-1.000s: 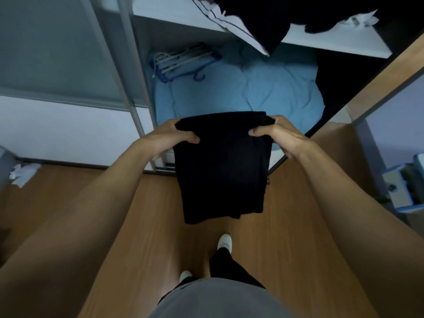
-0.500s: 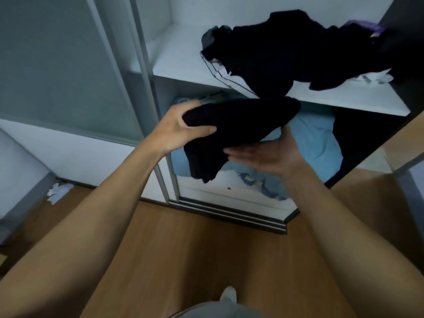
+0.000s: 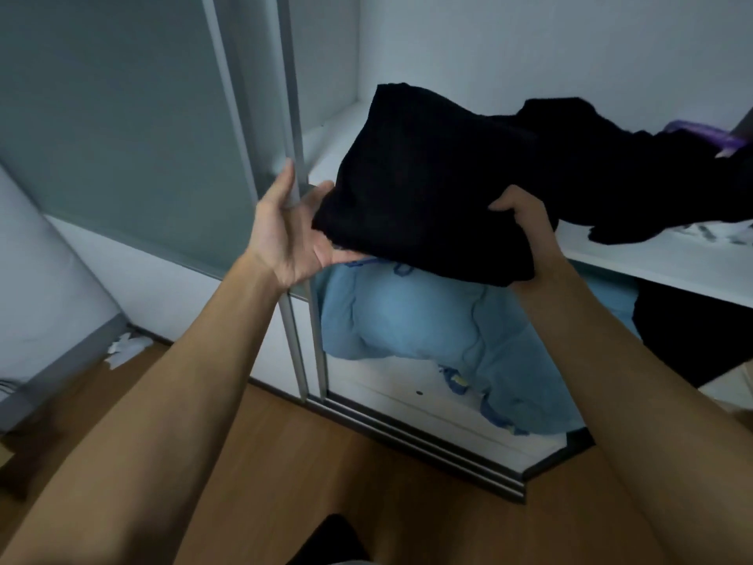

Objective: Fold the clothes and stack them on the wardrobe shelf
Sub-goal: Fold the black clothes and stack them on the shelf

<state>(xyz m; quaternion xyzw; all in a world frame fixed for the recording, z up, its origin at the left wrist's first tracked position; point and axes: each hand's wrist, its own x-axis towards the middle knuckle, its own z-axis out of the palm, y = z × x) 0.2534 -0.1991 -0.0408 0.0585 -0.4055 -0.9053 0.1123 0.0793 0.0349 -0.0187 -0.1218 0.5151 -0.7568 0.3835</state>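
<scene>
The person is holding a folded black garment (image 3: 428, 197) level between both hands, in the air at the front edge of the white wardrobe shelf (image 3: 652, 265). Its far end is already reaching over the shelf's left part.

- **Left hand:** The left hand (image 3: 291, 234) is lying open at the garment's near-left corner, palm turned inward. Its fingers (image 3: 320, 195) are straight and slipping beneath the cloth as a support.
- **Right hand:** The right hand (image 3: 525, 226) is gripping the near-right corner, thumb pressing on top. Its fingers are hidden underneath, presumably clamping the fold.
- **Position and axis:** The garment is lying ahead of both hands. Its long axis appears to be running away from the person toward the shelf's back wall.
- **Surroundings:** A heap of unfolded dark clothes (image 3: 611, 157) is occupying the shelf's right part, touching or overlapping the garment's right flank. Bare shelf is showing at the far left, and blue bedding (image 3: 428, 328) is lying in the compartment below.

The coming move likely calls for a forward push, keeping left of the heap. The two hands look about equally near the shelf.
</scene>
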